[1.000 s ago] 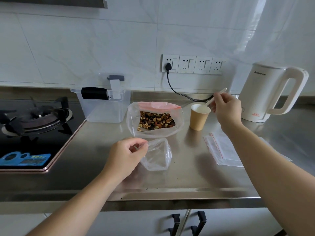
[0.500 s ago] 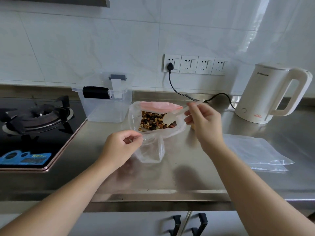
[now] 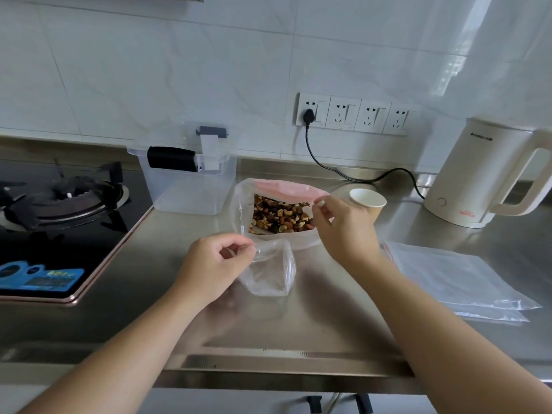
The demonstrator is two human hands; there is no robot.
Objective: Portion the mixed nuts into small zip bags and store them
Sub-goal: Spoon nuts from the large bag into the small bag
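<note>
While the left hand [image 3: 213,265] pinches the rim of the small clear plastic zip bag [image 3: 270,271], still empty beside its fingertips, the right hand [image 3: 343,231] grips a white plastic spoon [image 3: 320,202] in the large clear bag of mixed nuts [image 3: 280,216]. No portion is bagged or stored.

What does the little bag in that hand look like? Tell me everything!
The small zip bag is clear, thin, crinkly plastic and looks empty. The left hand pinches its rim, holding the mouth open toward the big bag of mixed nuts just behind it. Its bottom rests on the steel counter.
</note>
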